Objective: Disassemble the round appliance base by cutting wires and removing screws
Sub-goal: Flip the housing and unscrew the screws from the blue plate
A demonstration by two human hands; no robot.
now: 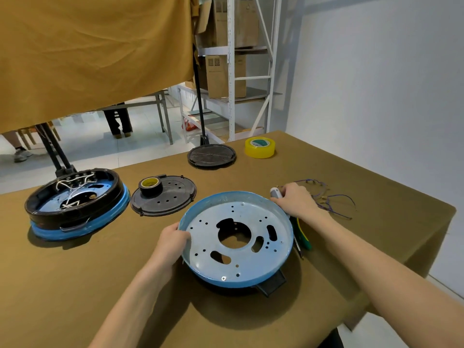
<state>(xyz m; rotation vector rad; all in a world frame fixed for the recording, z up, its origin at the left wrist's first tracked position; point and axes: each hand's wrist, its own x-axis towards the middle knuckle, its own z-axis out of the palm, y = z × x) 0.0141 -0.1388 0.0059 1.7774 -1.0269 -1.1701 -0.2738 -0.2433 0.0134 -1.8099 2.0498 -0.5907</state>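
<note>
**Head view: both hands on the blue metal pan**

Head view shows a round, shallow metal pan with a blue rim and a pale floor full of punched holes and cut-outs. It lies at the middle of the table, over a black plastic part. The left hand grips its left rim, thumb curled inside. The right hand rests at the far right rim, fingers curled around a small white object; what it is I cannot tell.

Loose purple wires lie just beside the right hand. A green-handled tool is partly hidden by the pan. To the left stand a second base with white wires inside, a flat black perforated cover carrying a black tape roll, another black disc and yellow tape.

An olive-brown cloth covers the table. Behind hang a mustard curtain, white shelves with cartons, and a grey wall.
</note>
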